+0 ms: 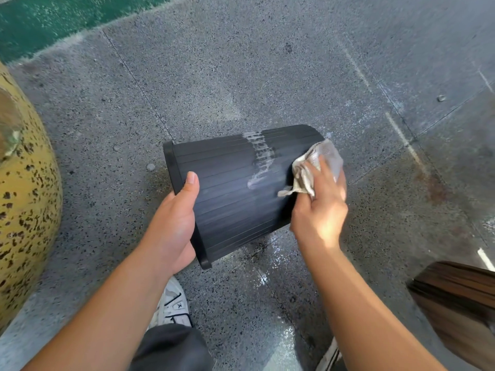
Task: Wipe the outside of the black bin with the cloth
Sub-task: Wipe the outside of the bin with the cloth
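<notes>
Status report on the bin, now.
Left hand grips bin rim, bin tipped sideways. Right hand presses cloth near base. Pale smear remains. Nothing blocking.

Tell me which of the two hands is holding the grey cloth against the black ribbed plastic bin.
The right hand presses the crumpled grey cloth on the black ribbed plastic bin near its base. The left hand holds no cloth and grips the bin's rim.

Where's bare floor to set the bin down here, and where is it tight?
Free: the wide grey floor beyond the black bin, up to the green strip; also right of the right hand, above the brown wooden object. Tight: near the feet, with the white shoe and wet patch, and left by the yellow speckled object.
</notes>
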